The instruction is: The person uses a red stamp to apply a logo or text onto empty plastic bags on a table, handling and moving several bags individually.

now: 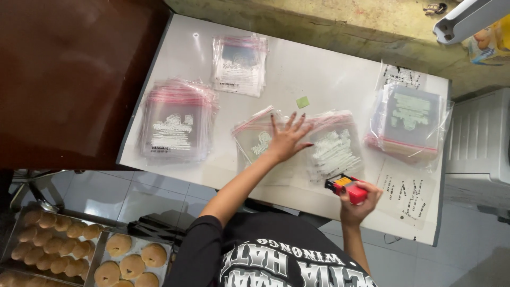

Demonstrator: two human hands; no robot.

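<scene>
The left hand (287,139) lies flat, fingers spread, on a clear printed plastic bag (260,141) in the middle of the white table (319,69). Near the table's front edge, the right hand (358,202) is wrapped around a red stamping tool (346,188).

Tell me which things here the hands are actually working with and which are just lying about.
In use:
left hand pressed flat on a clear bag
right hand holding a red stamper
printed bag beside them

Lying about:
bag stacks
green scrap
trays of round buns by the floor
</scene>
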